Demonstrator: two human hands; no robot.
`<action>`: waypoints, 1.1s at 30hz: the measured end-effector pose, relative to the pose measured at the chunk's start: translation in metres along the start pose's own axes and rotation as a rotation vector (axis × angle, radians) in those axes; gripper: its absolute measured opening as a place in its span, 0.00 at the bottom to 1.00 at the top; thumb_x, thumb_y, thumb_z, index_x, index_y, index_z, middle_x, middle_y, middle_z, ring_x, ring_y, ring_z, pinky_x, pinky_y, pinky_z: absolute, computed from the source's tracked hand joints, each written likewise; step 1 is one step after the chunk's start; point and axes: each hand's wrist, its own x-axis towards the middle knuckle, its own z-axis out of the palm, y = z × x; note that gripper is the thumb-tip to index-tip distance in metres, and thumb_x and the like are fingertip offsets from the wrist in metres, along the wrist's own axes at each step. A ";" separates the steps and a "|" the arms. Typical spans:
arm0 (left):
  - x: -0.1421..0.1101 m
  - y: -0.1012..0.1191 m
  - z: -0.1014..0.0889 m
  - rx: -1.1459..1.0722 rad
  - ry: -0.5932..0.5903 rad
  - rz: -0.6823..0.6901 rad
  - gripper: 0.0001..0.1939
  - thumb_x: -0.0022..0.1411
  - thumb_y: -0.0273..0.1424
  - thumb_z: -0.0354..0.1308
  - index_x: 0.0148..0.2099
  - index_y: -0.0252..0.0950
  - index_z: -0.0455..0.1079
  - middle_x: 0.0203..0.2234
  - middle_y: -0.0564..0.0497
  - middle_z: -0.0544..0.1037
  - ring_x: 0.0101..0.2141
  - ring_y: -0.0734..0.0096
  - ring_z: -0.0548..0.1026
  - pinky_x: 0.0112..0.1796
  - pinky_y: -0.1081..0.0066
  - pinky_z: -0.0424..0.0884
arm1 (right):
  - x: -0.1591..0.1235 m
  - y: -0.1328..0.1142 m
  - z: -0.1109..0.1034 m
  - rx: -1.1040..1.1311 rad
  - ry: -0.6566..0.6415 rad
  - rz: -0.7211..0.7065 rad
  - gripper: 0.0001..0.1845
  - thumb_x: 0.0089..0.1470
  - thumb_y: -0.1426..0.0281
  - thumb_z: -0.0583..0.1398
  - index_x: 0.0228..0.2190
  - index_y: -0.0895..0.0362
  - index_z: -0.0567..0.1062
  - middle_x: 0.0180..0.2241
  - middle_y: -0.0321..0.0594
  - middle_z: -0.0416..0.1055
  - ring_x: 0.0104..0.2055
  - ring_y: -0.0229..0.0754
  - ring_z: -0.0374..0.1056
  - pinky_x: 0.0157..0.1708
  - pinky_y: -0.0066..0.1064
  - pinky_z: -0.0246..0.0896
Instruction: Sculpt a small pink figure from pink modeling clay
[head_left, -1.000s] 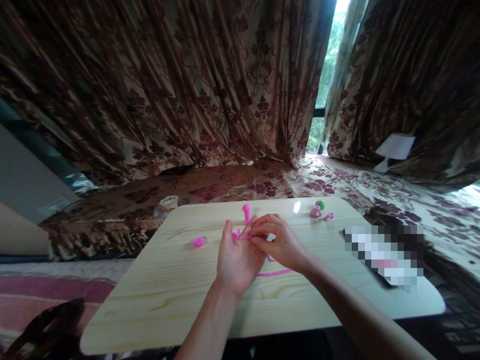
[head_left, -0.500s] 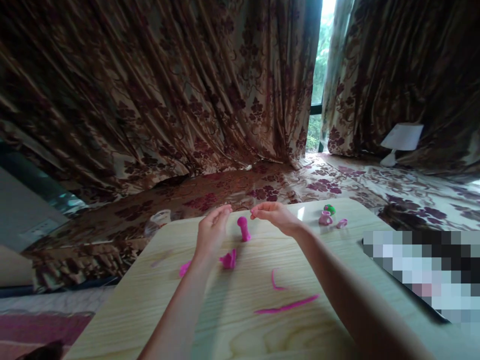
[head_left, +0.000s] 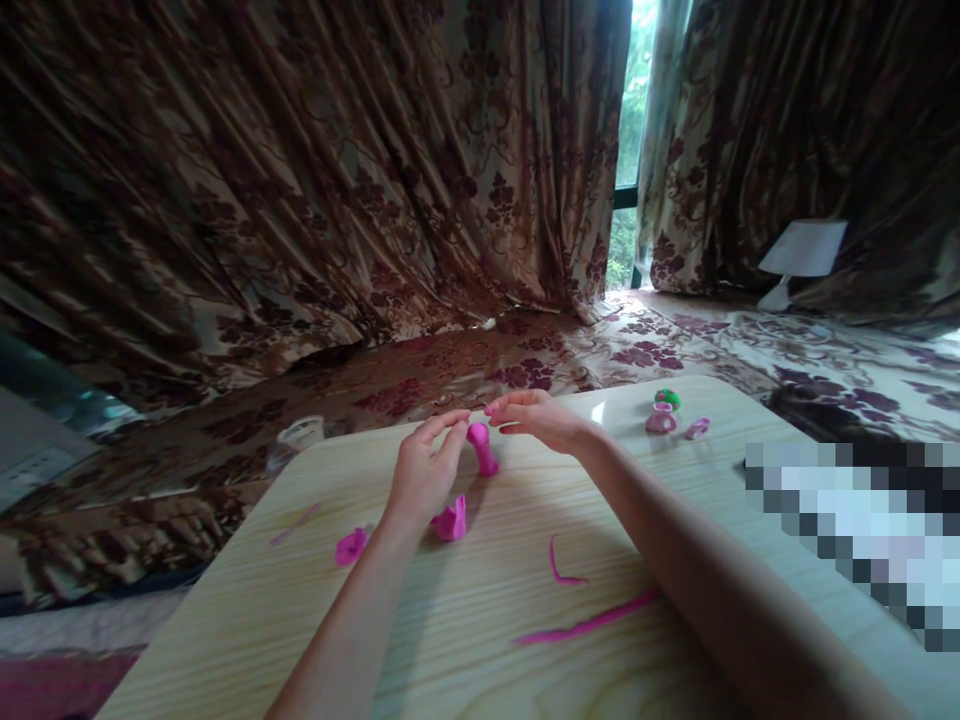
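Note:
My left hand is closed in a pinch beside the top of a standing magenta clay column. What lies between its fingertips is too small to make out. From the right, my right hand pinches a tiny bit of pink clay just above the column's rounded end. The fingertips of both hands are close together. A folded piece of magenta clay lies near my left wrist, and a flattened lump of clay sits left of that forearm.
On the wooden table are a long magenta clay strip, a bent thin strip and a faint strip. A small pink pot, a green ball and a pink ring-like piece stand back right. A clear container is beyond the left edge.
My hands have come nearer each other above the clay column. The left fingers have closed in towards its top. The view has shifted slightly.

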 end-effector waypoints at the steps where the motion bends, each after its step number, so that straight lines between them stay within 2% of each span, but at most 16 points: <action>1: 0.000 0.001 0.000 0.016 -0.005 0.020 0.15 0.56 0.37 0.54 0.43 0.37 0.73 0.41 0.47 0.77 0.44 0.63 0.72 0.50 0.62 0.62 | 0.000 0.002 -0.001 0.015 -0.013 -0.001 0.06 0.44 0.70 0.62 0.28 0.58 0.75 0.30 0.37 0.72 0.34 0.35 0.67 0.41 0.31 0.59; 4: -0.002 0.004 -0.001 0.110 -0.019 0.121 0.13 0.57 0.36 0.54 0.43 0.38 0.72 0.41 0.48 0.76 0.45 0.64 0.71 0.50 0.63 0.62 | 0.000 0.006 -0.005 0.026 -0.027 0.001 0.06 0.44 0.70 0.62 0.29 0.58 0.75 0.29 0.37 0.71 0.34 0.35 0.67 0.41 0.31 0.60; 8: -0.005 0.006 -0.001 0.226 0.022 0.252 0.12 0.55 0.34 0.55 0.42 0.39 0.72 0.40 0.50 0.76 0.44 0.65 0.71 0.50 0.63 0.62 | -0.001 0.008 -0.009 -0.005 -0.030 0.012 0.06 0.44 0.71 0.62 0.29 0.57 0.75 0.29 0.36 0.71 0.34 0.34 0.66 0.41 0.31 0.61; 16: -0.003 0.003 -0.002 0.270 0.020 0.321 0.10 0.56 0.34 0.54 0.40 0.40 0.73 0.38 0.50 0.77 0.45 0.66 0.70 0.49 0.63 0.63 | -0.003 0.007 -0.007 -0.022 -0.021 0.020 0.05 0.45 0.72 0.61 0.29 0.58 0.75 0.29 0.37 0.71 0.34 0.34 0.66 0.40 0.29 0.61; 25: -0.005 0.004 -0.003 0.501 -0.014 0.435 0.13 0.58 0.33 0.52 0.46 0.42 0.72 0.40 0.50 0.76 0.48 0.63 0.67 0.53 0.59 0.56 | -0.001 0.012 -0.008 0.006 -0.024 0.059 0.05 0.44 0.71 0.62 0.28 0.58 0.75 0.27 0.36 0.71 0.32 0.33 0.66 0.39 0.29 0.62; 33: -0.006 0.006 -0.005 0.570 -0.036 0.497 0.15 0.59 0.32 0.51 0.48 0.44 0.71 0.39 0.49 0.76 0.48 0.62 0.67 0.53 0.57 0.54 | -0.003 0.012 -0.009 -0.002 -0.073 0.063 0.03 0.45 0.72 0.62 0.27 0.58 0.75 0.27 0.36 0.70 0.31 0.33 0.66 0.38 0.29 0.62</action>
